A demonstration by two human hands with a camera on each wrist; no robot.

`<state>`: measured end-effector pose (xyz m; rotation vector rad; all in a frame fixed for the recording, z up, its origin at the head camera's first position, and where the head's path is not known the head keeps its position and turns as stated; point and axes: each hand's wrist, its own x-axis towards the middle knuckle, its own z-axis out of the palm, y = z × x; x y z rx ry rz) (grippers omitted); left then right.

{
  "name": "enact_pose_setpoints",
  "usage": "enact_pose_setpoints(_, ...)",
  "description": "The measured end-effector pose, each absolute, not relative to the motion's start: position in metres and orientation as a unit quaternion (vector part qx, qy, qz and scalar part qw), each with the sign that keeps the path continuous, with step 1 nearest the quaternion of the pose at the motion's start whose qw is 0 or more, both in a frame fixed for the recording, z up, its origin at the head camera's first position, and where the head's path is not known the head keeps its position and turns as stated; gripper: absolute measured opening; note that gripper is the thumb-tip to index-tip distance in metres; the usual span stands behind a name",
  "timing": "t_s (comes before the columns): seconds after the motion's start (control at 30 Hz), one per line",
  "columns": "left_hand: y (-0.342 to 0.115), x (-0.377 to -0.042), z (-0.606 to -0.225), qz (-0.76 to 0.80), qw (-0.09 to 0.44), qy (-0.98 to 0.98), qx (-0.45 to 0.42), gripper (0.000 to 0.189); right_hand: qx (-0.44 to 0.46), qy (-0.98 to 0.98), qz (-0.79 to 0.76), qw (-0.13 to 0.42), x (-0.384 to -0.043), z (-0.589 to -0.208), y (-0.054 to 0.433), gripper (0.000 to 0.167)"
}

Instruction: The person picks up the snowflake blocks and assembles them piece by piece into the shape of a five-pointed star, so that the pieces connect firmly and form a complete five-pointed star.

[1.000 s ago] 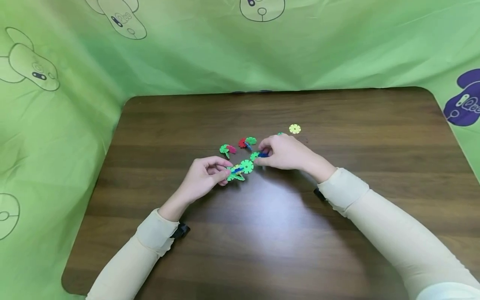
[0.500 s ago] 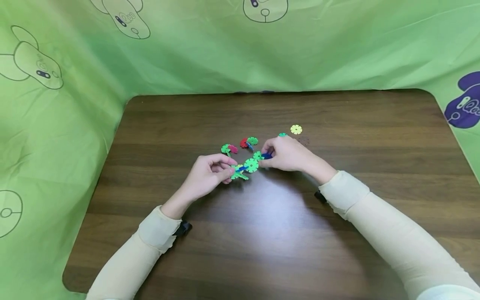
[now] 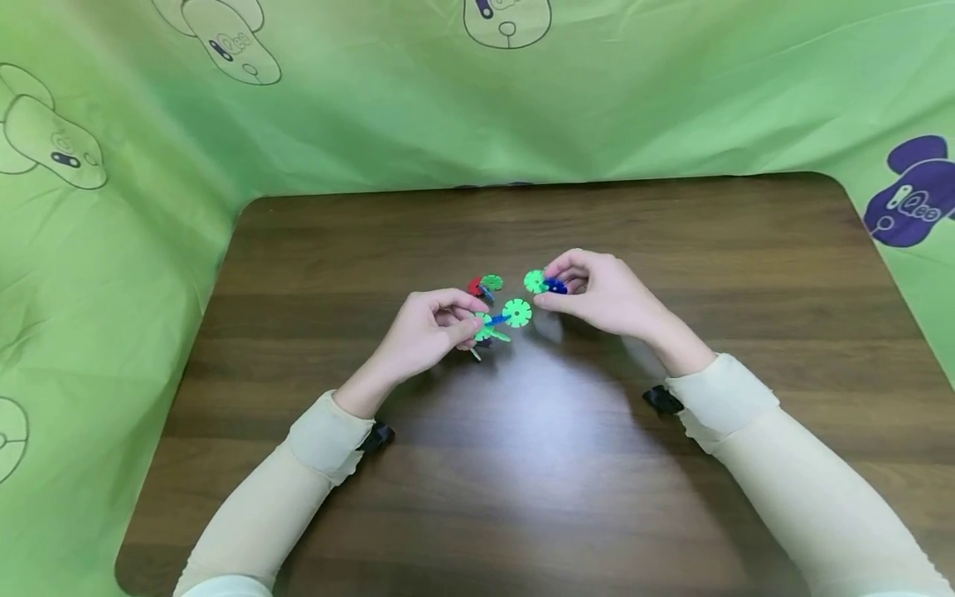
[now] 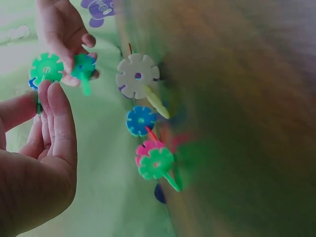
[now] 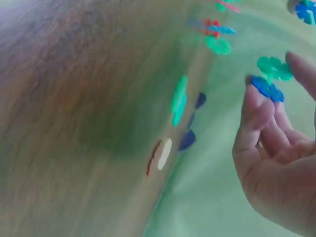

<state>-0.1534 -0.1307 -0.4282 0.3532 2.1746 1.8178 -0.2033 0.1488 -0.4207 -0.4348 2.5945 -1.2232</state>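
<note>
- Left hand (image 3: 436, 332): thumb and fingers close together, pinching a green-and-blue disc chain (image 3: 498, 320) at its near end. Compared with half a second earlier, this hand lies farther forward and to its right; the pink-and-green cluster (image 4: 155, 163) no longer shows in the head view, probably hidden behind it.
- Between the hands: the chain's outer green disc (image 3: 516, 313) points toward the right hand. Beyond the left hand, a red-blue-green cluster (image 3: 491, 283) rests on the bench (image 3: 537, 497).
- Right hand (image 3: 608, 294): thumb and fingertips nearly together, pinching a green-and-blue pair (image 3: 535, 282). This hand is now farther out and away, and a gap shows where the pair overlapped the chain in the earlier view. The two assemblies are thus apparently separate, neither joined to the other.
- Near the right hand: a pale disc (image 5: 165, 154) beside a brown disc (image 5: 154, 159), visible from the right wrist.
</note>
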Motion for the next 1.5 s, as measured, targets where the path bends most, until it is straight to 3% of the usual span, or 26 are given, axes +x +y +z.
enact_pose_setpoints(0.27, -0.106, -0.167, -0.425, 0.641, 0.154, 0.739, 0.137, 0.016, -0.093, 0.854, -0.512, 0.024, -0.192, -0.414, 0.162, 0.045)
enact_pose_setpoints(0.5, -0.088, -0.171, -0.422, 0.642, 0.155, 0.738, 0.137, 0.015, -0.086, 0.839, -0.536, -0.016, -0.185, -0.412, 0.165, 0.042)
enact_pose_setpoints(1.1, -0.079, -0.172, -0.419, 0.649, 0.149, 0.734, 0.137, 0.015, -0.076, 0.809, -0.582, -0.030, -0.179, -0.415, 0.168, 0.028)
enact_pose_setpoints(1.5, -0.075, -0.176, -0.424, 0.676, 0.174, 0.706, 0.116, 0.025, -0.090, 0.775, -0.621, -0.077, -0.175, -0.418, 0.162, 0.025)
